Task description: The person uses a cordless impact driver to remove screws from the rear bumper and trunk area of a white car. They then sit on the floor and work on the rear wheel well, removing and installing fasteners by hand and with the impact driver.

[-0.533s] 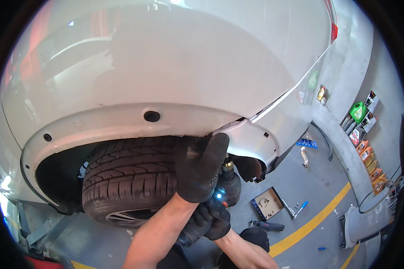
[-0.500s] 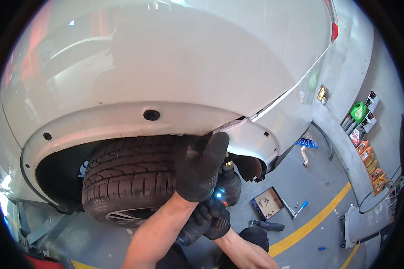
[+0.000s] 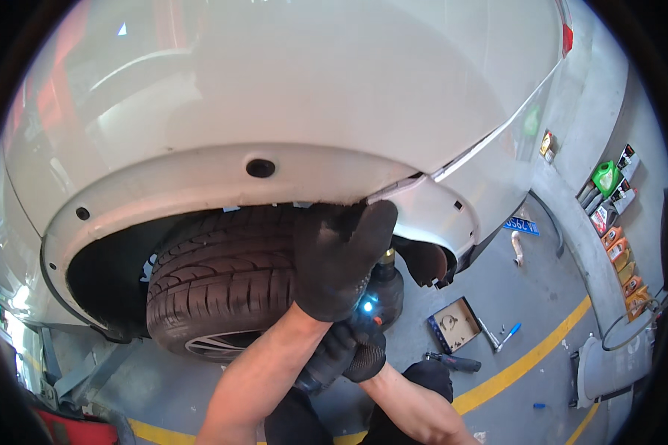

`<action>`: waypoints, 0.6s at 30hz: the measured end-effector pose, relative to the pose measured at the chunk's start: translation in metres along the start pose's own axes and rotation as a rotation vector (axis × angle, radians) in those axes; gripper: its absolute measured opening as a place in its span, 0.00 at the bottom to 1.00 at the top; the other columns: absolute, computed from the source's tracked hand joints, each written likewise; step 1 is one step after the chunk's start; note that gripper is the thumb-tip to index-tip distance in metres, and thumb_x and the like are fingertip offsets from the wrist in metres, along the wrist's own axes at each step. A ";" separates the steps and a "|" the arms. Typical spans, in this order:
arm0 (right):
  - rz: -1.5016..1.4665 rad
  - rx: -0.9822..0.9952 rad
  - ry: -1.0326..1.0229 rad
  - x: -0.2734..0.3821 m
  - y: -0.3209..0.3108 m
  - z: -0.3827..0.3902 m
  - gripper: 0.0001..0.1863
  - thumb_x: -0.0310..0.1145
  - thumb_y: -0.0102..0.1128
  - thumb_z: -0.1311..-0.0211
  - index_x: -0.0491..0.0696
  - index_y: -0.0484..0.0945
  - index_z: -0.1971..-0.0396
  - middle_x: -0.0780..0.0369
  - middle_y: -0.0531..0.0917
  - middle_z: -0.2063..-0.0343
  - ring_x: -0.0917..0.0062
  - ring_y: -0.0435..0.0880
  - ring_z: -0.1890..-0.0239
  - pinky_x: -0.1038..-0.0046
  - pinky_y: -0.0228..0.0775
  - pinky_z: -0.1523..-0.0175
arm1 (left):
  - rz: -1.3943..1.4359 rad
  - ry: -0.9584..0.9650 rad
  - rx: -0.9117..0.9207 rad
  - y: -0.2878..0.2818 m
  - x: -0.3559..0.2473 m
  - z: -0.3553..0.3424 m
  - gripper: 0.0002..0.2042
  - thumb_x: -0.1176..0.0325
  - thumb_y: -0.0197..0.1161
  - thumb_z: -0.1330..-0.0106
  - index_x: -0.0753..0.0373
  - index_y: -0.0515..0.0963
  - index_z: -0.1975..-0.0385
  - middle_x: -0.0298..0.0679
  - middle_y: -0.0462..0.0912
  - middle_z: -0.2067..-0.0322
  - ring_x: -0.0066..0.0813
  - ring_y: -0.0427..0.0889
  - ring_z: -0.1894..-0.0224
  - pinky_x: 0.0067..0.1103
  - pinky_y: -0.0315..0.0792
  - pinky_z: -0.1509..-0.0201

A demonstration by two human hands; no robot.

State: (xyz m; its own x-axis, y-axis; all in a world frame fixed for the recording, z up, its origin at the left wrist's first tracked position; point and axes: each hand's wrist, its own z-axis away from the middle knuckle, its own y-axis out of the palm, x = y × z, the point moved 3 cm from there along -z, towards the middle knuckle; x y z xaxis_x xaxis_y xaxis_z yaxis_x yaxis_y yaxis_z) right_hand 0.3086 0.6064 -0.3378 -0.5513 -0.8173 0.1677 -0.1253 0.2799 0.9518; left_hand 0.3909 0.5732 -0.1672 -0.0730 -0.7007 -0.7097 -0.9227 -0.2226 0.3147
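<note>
My right hand (image 3: 356,352), in a black glove, is wrapped round the handle of a dark cordless power driver (image 3: 388,291). The driver points up at the rear end of the wheel arch, its small lamp lit and a brass-coloured collar near its nose. Where its tip ends is hidden. My left hand (image 3: 334,259), also gloved, reaches up in front of the tyre (image 3: 215,278) to the lower lip of the white car's fender (image 3: 297,167). Its fingertips are out of sight, so its grip does not show.
On the floor to the right lie an open box (image 3: 464,330) with small parts, a ratchet (image 3: 491,337), a blue-handled tool (image 3: 513,328) and a dark-handled tool (image 3: 456,363). Bottles (image 3: 606,178) line the right wall. A lift arm (image 3: 89,371) stands at lower left.
The car and floor have shifted slightly to the right and up in view. Both hands keep much the same hold at the arch, the driver still in my right hand.
</note>
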 end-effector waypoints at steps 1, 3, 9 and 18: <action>0.003 0.008 -0.023 0.001 0.001 -0.001 0.12 0.33 0.66 0.44 0.53 0.72 0.64 0.65 0.70 0.81 0.71 0.73 0.73 0.66 0.68 0.59 | -0.032 0.002 0.006 -0.002 0.001 -0.001 0.09 0.72 0.63 0.36 0.67 0.78 0.59 0.32 0.81 0.70 0.19 0.76 0.68 0.19 0.71 0.60; 0.019 0.022 -0.070 0.007 0.007 -0.002 0.12 0.32 0.66 0.44 0.53 0.72 0.63 0.64 0.70 0.81 0.71 0.74 0.74 0.65 0.69 0.59 | -0.020 -0.012 -0.010 -0.002 0.004 0.001 0.08 0.73 0.63 0.36 0.67 0.78 0.60 0.32 0.80 0.71 0.19 0.76 0.69 0.20 0.71 0.62; 0.066 0.008 -0.107 0.015 0.009 0.003 0.11 0.30 0.65 0.44 0.52 0.73 0.63 0.65 0.70 0.81 0.72 0.73 0.75 0.63 0.70 0.57 | -0.139 0.173 -0.005 -0.003 -0.001 -0.004 0.08 0.72 0.63 0.36 0.68 0.78 0.61 0.33 0.80 0.71 0.20 0.76 0.68 0.20 0.71 0.62; 0.113 -0.026 -0.089 0.025 0.003 0.002 0.12 0.33 0.65 0.45 0.52 0.73 0.63 0.67 0.67 0.81 0.76 0.72 0.76 0.62 0.70 0.56 | -0.350 0.429 0.118 -0.017 0.013 -0.004 0.14 0.80 0.59 0.35 0.61 0.76 0.50 0.41 0.81 0.59 0.29 0.79 0.58 0.26 0.75 0.54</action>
State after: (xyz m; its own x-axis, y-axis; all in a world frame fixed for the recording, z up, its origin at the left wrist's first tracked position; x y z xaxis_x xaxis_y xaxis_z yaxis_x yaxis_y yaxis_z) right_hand 0.2926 0.5875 -0.3310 -0.6321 -0.7328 0.2518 -0.0378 0.3537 0.9346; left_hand 0.4066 0.5651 -0.1796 0.3823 -0.8171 -0.4314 -0.9021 -0.4311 0.0171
